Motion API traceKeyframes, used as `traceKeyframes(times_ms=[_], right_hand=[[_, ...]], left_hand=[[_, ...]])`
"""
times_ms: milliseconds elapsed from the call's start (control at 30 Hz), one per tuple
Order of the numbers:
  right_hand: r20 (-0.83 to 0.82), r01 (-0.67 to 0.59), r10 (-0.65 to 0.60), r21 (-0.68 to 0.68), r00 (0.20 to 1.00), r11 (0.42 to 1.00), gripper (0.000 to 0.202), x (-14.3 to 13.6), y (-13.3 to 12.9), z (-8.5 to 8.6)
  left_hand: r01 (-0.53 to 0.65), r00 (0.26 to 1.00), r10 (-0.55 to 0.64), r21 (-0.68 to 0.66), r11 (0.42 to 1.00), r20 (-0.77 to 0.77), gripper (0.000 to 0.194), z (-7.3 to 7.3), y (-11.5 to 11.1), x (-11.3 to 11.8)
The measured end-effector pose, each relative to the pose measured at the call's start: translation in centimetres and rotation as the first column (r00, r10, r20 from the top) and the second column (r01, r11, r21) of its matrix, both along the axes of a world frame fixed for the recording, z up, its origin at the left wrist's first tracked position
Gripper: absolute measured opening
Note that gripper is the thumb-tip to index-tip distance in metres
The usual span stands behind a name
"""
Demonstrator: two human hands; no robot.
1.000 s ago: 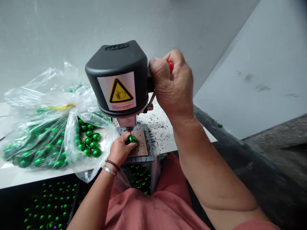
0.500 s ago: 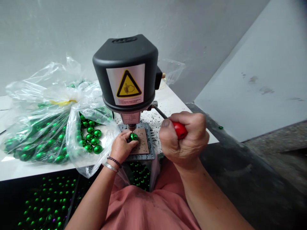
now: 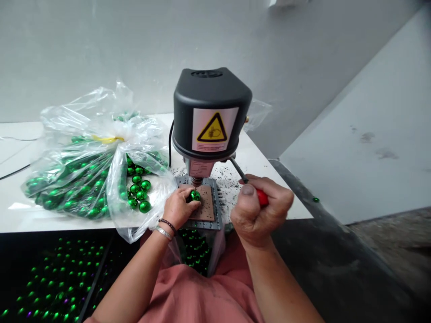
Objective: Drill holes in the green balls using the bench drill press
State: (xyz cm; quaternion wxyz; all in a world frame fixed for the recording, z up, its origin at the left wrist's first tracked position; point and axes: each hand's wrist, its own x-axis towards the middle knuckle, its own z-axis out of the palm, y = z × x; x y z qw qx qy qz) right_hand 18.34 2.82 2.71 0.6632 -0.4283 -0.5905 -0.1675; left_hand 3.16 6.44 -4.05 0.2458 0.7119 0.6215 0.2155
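Note:
A black bench drill press (image 3: 212, 98) with a yellow warning sticker stands in front of me. My left hand (image 3: 180, 205) pinches a shiny green ball (image 3: 195, 196) between thumb and fingers on the brown board (image 3: 207, 207) over the drill's grey base (image 3: 216, 220). The drill bit (image 3: 196, 187) comes down at the top of that ball; whether it has gone in I cannot tell. Wrapped round the red knob (image 3: 262, 198) of the drill's feed lever (image 3: 239, 170) is my right hand (image 3: 261, 211), closed in a fist.
Left of the drill, a clear plastic bag (image 3: 84, 175) of green balls lies on the white table (image 3: 134, 225), its mouth spilling several loose balls (image 3: 145, 206). Dark shavings (image 3: 229, 184) litter the table. More green balls (image 3: 195, 251) hang in a bag below; one ball (image 3: 315, 199) lies on the floor.
The camera view has shifted, so the drill appears further right and lower. My right hand on the lever knob sits slightly lower. My left hand still holds the ball under the bit.

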Motion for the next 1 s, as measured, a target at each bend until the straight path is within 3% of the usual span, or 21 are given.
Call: traceKeyframes(times_ms=[233,400,467,533,633,767,867,1000], right_hand=[[-0.08,-0.02,0.017,-0.044,0.997,0.999,0.014,-0.6,-0.3,-0.3],[-0.065,-0.071,0.066,-0.077,0.996,0.995,0.009,-0.6,-0.6,-1.5],[-0.06,-0.079,0.075,-0.07,0.995,0.994,0.009,-0.6,-0.4,-1.2],[-0.072,-0.032,0.03,-0.032,0.997,0.999,0.01,-0.6,0.0,0.2],[-0.126,0.129,-0.127,0.011,0.984,0.992,0.004,-0.8,1.1,3.9],[-0.156,0.082,-0.095,-0.089,0.983,0.993,0.018,-0.7,3.0,7.9],[-0.164,0.05,-0.08,-0.182,0.983,0.982,0.023,-0.4,3.5,8.7],[-0.173,0.011,-0.046,-0.198,0.984,0.98,0.026,-0.3,3.3,8.6]], left_hand=[[0.007,1.0,-0.007,0.027,1.0,0.007,0.041,-0.1,-0.1,0.0],[0.01,1.0,-0.01,0.028,1.0,0.014,0.041,0.1,-0.3,0.0],[0.014,1.0,-0.014,0.038,0.999,0.016,0.041,0.0,-0.2,-0.1],[0.018,1.0,-0.018,0.048,0.999,0.017,0.04,-0.1,-0.1,-0.1],[0.029,0.999,-0.031,0.048,0.998,0.033,0.038,0.0,0.0,-0.1],[0.009,0.999,-0.012,0.055,0.998,0.05,0.036,1.2,-1.4,-1.0],[0.092,0.995,-0.092,0.009,0.996,0.025,0.035,2.6,-3.7,-2.3],[0.403,0.913,-0.385,-0.158,0.902,0.132,0.032,2.5,-7.0,-3.5]])
